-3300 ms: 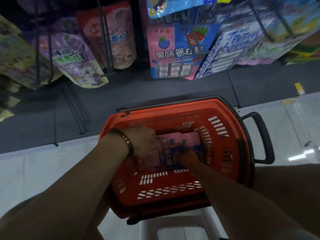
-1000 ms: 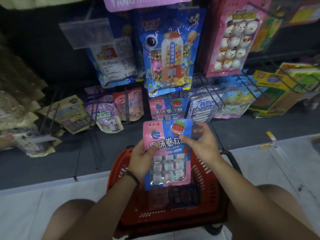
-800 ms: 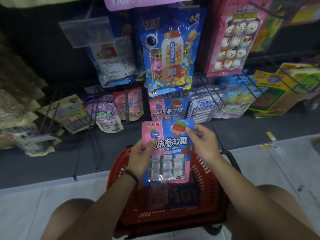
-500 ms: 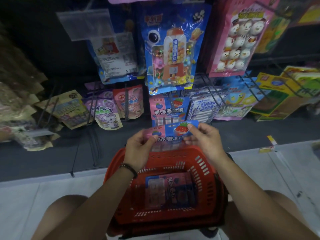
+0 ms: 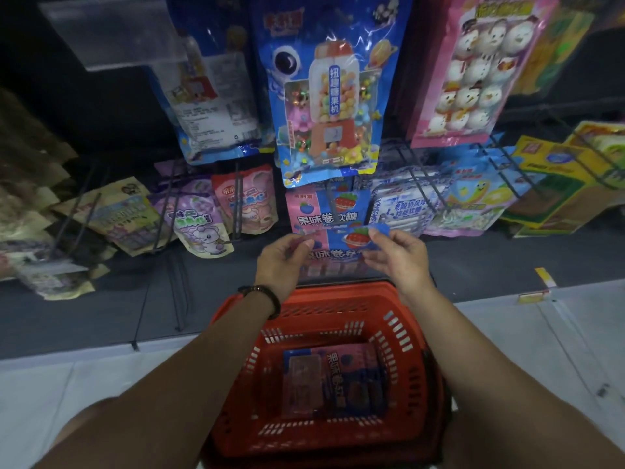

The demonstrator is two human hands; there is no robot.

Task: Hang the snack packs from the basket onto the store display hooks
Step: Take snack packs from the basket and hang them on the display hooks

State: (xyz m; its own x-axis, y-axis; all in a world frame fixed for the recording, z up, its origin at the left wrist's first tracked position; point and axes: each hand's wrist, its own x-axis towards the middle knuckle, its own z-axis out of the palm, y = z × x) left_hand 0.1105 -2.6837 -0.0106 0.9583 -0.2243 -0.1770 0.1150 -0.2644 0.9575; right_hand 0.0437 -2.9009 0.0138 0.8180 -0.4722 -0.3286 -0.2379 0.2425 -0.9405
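Observation:
A pink and blue snack pack [image 5: 338, 248] is held by its top corners, my left hand [image 5: 282, 262] pinching the left corner and my right hand [image 5: 399, 257] the right. It is tipped flat, its top edge right in front of matching packs [image 5: 326, 209] hanging on a low display hook [image 5: 329, 198]. Whether the hook passes through its hole is hidden. Below my arms stands the red basket [image 5: 406, 336] with at least one more pack of the same kind [image 5: 334, 377] lying flat on its bottom.
Large bags hang above: a blue gumball-machine pack [image 5: 326, 93] and a pink snowman pack [image 5: 473, 69]. Low wire hooks to the left carry purple and pink pouches [image 5: 220, 214]; blue, white and yellow packs [image 5: 473, 198] hang right. Grey base ledge [image 5: 101, 316], white floor.
The pack went from upright in front of me to tipped forward and carried up to the low hook with matching packs. Both hands kept their grip on its top corners.

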